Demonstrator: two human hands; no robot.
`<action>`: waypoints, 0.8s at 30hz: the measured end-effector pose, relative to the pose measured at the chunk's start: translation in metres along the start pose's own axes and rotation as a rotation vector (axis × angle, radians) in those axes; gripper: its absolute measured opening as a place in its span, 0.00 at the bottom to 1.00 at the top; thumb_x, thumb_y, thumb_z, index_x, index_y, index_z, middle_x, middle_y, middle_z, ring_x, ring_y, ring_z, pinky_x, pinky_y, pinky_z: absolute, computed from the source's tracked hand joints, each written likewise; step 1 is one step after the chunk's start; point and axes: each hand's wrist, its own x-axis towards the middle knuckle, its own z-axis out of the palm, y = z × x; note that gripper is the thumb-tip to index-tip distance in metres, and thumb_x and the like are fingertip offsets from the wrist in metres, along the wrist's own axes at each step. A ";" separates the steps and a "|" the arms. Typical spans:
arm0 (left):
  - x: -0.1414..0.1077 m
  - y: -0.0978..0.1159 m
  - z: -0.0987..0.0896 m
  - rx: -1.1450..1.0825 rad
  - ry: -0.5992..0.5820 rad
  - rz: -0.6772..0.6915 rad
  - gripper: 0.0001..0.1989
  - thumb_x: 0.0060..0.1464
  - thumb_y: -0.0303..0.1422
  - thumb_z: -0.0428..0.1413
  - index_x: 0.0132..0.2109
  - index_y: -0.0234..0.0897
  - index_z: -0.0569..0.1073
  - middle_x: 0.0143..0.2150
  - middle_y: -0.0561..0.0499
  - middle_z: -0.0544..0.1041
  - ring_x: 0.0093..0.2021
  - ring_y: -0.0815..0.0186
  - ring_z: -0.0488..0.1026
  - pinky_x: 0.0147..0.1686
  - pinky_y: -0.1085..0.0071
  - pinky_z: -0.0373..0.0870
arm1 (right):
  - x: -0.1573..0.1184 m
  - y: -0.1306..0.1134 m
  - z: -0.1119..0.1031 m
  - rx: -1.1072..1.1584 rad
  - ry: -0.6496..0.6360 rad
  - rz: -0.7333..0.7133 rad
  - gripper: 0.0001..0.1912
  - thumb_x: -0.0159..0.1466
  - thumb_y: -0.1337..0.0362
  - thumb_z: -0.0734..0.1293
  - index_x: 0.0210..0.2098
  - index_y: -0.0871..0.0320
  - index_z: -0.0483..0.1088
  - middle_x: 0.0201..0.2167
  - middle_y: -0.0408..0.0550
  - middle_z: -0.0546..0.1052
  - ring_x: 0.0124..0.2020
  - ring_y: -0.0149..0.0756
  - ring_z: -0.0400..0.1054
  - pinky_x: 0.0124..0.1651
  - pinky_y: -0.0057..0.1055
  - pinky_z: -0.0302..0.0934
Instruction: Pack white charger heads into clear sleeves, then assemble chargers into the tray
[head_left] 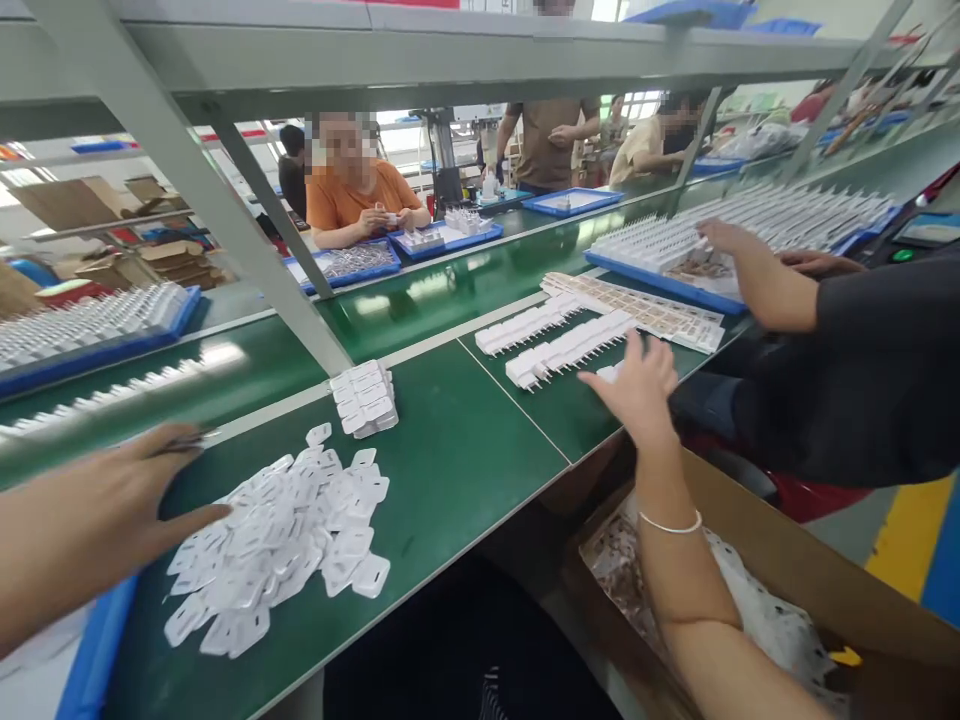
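Note:
My left hand (124,500) reaches in from the left, blurred, its thumb stretched out over the edge of a loose pile of flat white plastic plates (277,545). By its fingertips shows a thin dark thing (184,441); whether the fingers touch it I cannot tell. My right hand (643,388), fingers spread, hovers at the near end of a row of white plug housings with pins (570,350). A small white piece (609,373) lies by its thumb, partly hidden. A second row of housings (529,323) lies behind. Stacked white plates (364,398) stand beyond the pile.
Sheets of labels (637,310) lie past the rows. A co-worker's arm (772,280) reaches over a blue tray (675,280) of white plugs. A slanted metal post (225,220) rises at the back of the green bench (450,450). A cardboard box (810,540) stands below right.

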 end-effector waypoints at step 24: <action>0.016 0.225 0.048 -2.184 -0.164 -0.271 0.16 0.43 0.37 0.70 0.37 0.32 0.80 0.39 0.47 0.81 0.39 0.66 0.76 0.44 0.73 0.70 | -0.120 -0.137 0.049 0.579 0.114 -0.617 0.27 0.56 0.58 0.69 0.52 0.60 0.64 0.47 0.58 0.77 0.45 0.49 0.70 0.54 0.49 0.56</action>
